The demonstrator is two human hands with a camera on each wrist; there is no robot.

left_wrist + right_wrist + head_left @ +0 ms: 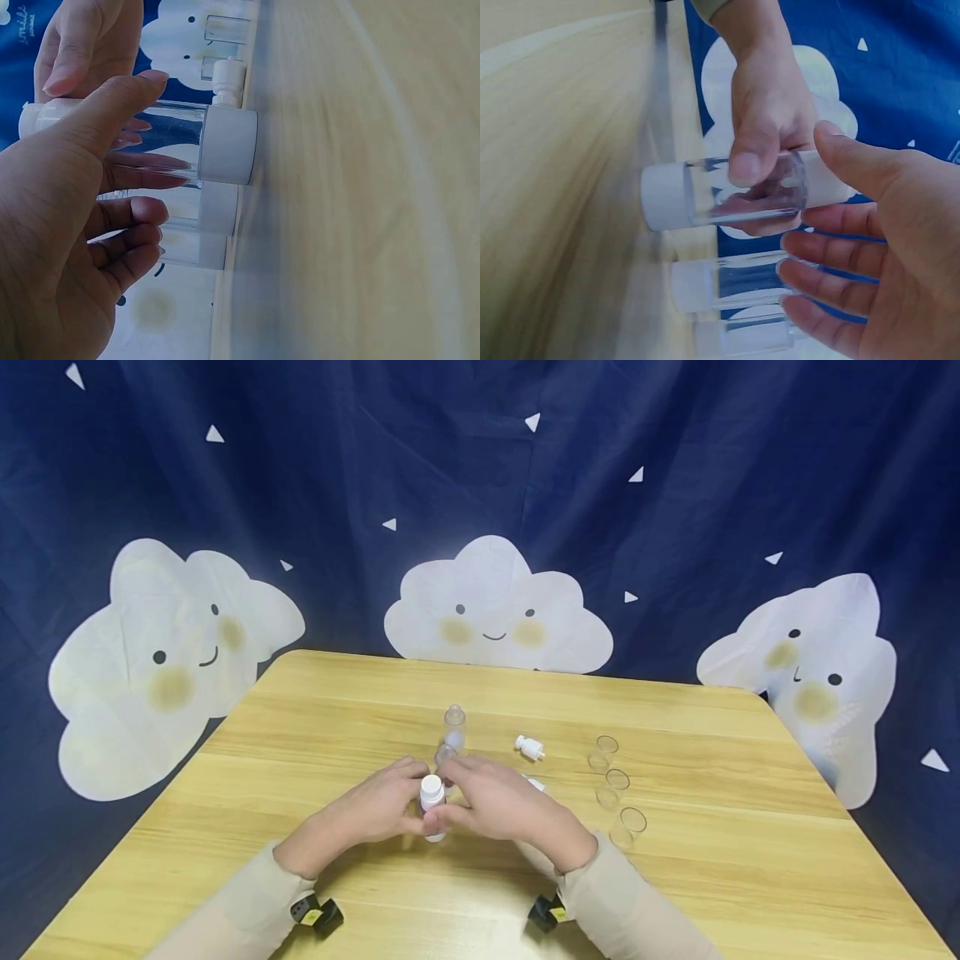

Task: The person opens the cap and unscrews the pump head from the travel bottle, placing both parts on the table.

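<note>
A clear cylindrical bottle (pixel 431 788) with a white base and white top stands upright between the two hands. My left hand (pixel 378 803) grips its clear body, with the thumb on one side and fingers on the other in the right wrist view. The right hand (pixel 498 802) pinches near the white top between thumb and index finger; its other fingers are loosely spread. In the left wrist view, the bottle's white base (pixel 229 145) is close over the table. Two similar bottles stand behind it, the farther bottle (pixel 454 728) partly overlapping the nearer in the head view.
To the right lie a white pump head (pixel 530 748) and another white piece (pixel 534 783), partly hidden by the right hand. Farther right, three clear caps (pixel 612 789) form a row on the wooden table (pixel 337 710). A blue curtain (pixel 330 460) with clouds hangs behind.
</note>
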